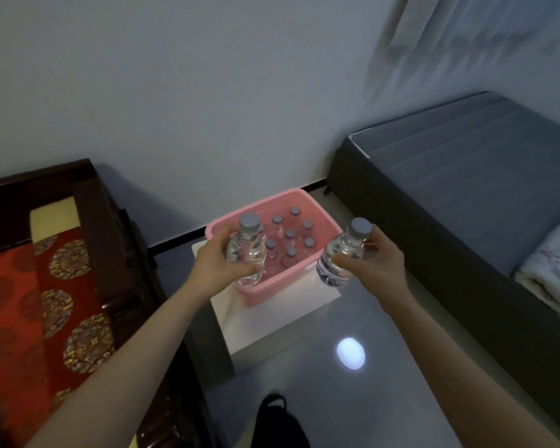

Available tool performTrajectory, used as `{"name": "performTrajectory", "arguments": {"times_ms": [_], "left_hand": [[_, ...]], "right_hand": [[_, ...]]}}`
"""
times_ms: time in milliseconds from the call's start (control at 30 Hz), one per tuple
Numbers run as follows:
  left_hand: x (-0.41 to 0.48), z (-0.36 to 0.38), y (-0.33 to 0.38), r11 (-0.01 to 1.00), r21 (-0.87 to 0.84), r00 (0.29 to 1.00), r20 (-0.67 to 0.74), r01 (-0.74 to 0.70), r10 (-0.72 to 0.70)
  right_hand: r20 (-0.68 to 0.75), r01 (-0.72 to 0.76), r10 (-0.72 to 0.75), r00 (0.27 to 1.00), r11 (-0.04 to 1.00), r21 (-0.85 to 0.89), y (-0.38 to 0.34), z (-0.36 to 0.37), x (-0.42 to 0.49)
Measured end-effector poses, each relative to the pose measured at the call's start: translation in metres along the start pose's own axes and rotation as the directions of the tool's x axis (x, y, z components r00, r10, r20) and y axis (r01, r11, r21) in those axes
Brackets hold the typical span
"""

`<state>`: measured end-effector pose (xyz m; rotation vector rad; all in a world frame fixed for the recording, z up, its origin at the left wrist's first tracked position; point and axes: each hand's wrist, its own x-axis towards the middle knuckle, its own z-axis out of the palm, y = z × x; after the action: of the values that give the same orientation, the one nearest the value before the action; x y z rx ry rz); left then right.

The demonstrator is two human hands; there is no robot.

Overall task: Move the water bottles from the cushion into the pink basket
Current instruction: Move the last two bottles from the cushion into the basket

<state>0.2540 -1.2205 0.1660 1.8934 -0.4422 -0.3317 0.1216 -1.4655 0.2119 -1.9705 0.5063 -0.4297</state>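
Far left of the pink basket (274, 291), red patterned cushion (29, 302) on a dark wooden seat, no bottles visible on it. Left hand (222, 263) curled round left bottle (246, 250), cap up, roughly upright, over the basket's near-left rim, the nearer of the 2. Inside the basket, at least 7 capped bottles standing. Right hand (377, 263) gripping right bottle (340, 253), cap tilted right, just outside the basket's near-right rim; likely needs a leftward shift before lowering. Beneath the basket, white worktop (272, 324) on glossy grey floor (304, 376); right of the basket, grey bed (466, 195).
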Motion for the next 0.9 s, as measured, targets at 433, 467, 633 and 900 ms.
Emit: {"name": "performTrajectory", "arguments": {"times_ms": [433, 467, 633, 900], "left_hand": [[0.096, 0.052, -0.063, 0.987, -0.026, 0.979, -0.121, 0.161, -0.163], [0.101, 0.054, -0.066, 0.984, -0.027, 0.976, -0.129, 0.176, -0.178], [0.110, 0.057, -0.077, 0.975, 0.001, 0.956, -0.198, 0.221, -0.216], [0.094, 0.059, -0.100, 0.971, 0.057, 0.943, -0.258, 0.232, -0.210]], "right_hand": [[0.216, 0.013, 0.009, 0.976, 0.995, -0.104, 0.058, 0.039, 0.159], [0.227, 0.008, 0.018, 0.974, 0.993, -0.115, 0.062, 0.044, 0.166], [0.395, -0.003, 0.068, 0.916, 0.986, -0.164, 0.088, 0.078, 0.188], [0.692, 0.029, 0.106, 0.714, 0.983, -0.180, 0.141, 0.143, 0.186]]}}
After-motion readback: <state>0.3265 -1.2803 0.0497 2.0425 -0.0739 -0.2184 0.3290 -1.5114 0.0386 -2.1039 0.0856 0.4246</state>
